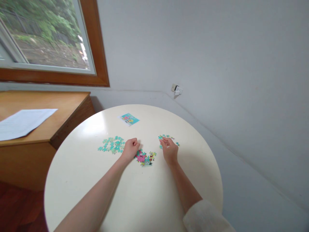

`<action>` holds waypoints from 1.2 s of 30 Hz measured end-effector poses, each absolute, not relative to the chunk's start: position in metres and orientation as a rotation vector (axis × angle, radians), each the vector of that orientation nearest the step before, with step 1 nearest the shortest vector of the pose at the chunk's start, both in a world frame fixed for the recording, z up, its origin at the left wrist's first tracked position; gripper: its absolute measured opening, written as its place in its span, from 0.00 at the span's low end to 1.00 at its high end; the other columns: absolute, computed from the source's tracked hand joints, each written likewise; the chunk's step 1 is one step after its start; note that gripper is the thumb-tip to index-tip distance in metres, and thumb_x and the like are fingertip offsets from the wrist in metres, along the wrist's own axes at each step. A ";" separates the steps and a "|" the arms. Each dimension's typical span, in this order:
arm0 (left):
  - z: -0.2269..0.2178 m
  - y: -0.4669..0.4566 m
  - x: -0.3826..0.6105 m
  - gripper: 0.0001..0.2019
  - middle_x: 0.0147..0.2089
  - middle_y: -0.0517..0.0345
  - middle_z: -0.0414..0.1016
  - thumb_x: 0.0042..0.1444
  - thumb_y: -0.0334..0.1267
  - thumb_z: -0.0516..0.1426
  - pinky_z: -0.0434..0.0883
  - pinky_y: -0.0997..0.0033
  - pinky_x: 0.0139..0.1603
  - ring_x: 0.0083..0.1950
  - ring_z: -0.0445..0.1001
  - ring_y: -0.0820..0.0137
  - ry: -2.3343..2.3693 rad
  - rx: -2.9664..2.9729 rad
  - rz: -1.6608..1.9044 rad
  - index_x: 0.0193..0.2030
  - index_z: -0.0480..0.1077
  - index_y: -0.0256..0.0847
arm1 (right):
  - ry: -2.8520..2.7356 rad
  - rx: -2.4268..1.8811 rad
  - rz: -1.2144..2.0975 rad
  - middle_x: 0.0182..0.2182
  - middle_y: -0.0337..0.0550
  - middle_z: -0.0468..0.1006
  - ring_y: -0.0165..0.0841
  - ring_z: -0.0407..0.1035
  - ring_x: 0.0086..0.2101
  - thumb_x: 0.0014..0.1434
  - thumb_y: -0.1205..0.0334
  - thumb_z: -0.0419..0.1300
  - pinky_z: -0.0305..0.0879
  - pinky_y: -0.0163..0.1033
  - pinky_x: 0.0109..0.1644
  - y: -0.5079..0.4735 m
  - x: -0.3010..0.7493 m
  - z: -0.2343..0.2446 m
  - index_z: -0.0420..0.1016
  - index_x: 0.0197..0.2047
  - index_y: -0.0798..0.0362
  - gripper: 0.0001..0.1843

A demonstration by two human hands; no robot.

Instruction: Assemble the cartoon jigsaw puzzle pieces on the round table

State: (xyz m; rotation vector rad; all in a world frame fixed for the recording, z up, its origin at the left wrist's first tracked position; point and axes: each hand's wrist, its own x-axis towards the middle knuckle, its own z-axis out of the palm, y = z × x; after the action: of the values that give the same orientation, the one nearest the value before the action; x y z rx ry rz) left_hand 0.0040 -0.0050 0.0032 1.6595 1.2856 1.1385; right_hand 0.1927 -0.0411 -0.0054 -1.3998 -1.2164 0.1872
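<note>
My left hand [131, 148] is closed in a loose fist at the upper left edge of a partly joined jigsaw puzzle [145, 159], which shows a pink starfish character and a yellow sponge character. Whatever its fingers may hold is hidden. To the left of this hand lies a spread of teal puzzle pieces [111, 145]. My right hand [169, 149] hovers over or rests by a smaller group of puzzle pieces [164, 136], its thumb and fingers drawn together. Whether a piece sits between those fingertips is too small to tell.
A small reference picture [129, 119] lies toward the far side of the round white table [145, 206]. At left stands a wooden desk [72, 100] with paper sheets [26, 120] on it, below a window. A wall outlet with a plug [177, 89] is behind the table.
</note>
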 end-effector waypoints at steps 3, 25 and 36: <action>0.003 -0.004 0.004 0.11 0.16 0.69 0.42 0.39 0.31 0.48 0.46 0.76 0.23 0.20 0.45 0.78 1.292 1.669 1.144 0.16 0.44 0.42 | -1.227 -1.406 0.174 0.29 0.46 0.80 0.35 0.75 0.29 0.52 0.52 0.57 0.71 0.41 0.38 -0.042 0.193 -0.005 0.74 0.34 0.54 0.14; 0.000 -0.003 0.005 0.12 0.16 0.69 0.42 0.39 0.30 0.48 0.46 0.76 0.22 0.20 0.45 0.78 1.283 1.653 1.150 0.16 0.44 0.42 | -1.210 -1.412 0.167 0.27 0.45 0.80 0.35 0.75 0.28 0.51 0.54 0.57 0.71 0.40 0.37 -0.042 0.193 -0.003 0.73 0.33 0.53 0.12; 0.002 -0.004 0.004 0.12 0.16 0.69 0.42 0.39 0.30 0.48 0.45 0.75 0.23 0.20 0.45 0.78 1.298 1.660 1.136 0.16 0.44 0.42 | -1.210 -1.413 0.215 0.28 0.44 0.80 0.34 0.75 0.28 0.52 0.55 0.56 0.71 0.40 0.37 -0.040 0.194 -0.008 0.74 0.36 0.54 0.13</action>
State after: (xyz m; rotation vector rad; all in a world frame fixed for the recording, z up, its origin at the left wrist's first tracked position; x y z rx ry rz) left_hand 0.0042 -0.0036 0.0022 1.6604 1.2980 1.1355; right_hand 0.1940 -0.0401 -0.0085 -1.4132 -1.2098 0.2149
